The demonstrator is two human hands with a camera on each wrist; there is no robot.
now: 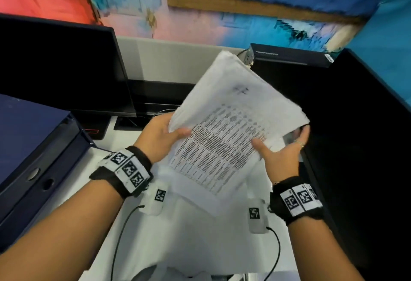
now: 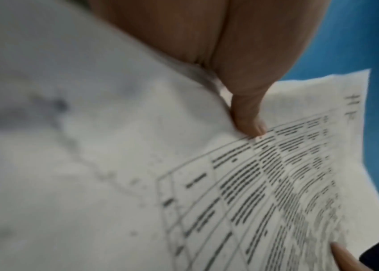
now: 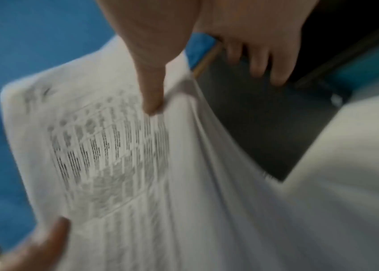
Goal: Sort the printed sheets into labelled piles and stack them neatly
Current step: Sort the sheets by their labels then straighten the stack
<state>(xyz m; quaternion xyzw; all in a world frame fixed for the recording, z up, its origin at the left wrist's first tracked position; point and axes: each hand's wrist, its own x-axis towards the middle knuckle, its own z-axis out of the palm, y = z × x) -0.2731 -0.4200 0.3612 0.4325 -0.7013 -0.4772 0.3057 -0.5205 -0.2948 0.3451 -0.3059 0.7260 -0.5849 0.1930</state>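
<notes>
Printed sheets point(image 1: 231, 129) gripped between left hand point(image 1: 159, 138) and right hand point(image 1: 280, 154).

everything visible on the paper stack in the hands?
The stack of printed sheets is white paper, the top sheet carrying a dense black table with a blurred heading. It is held tilted above the white desk, edges unevenly fanned. The left hand pinches its left edge, thumb on top; the right hand grips its right edge.
</notes>
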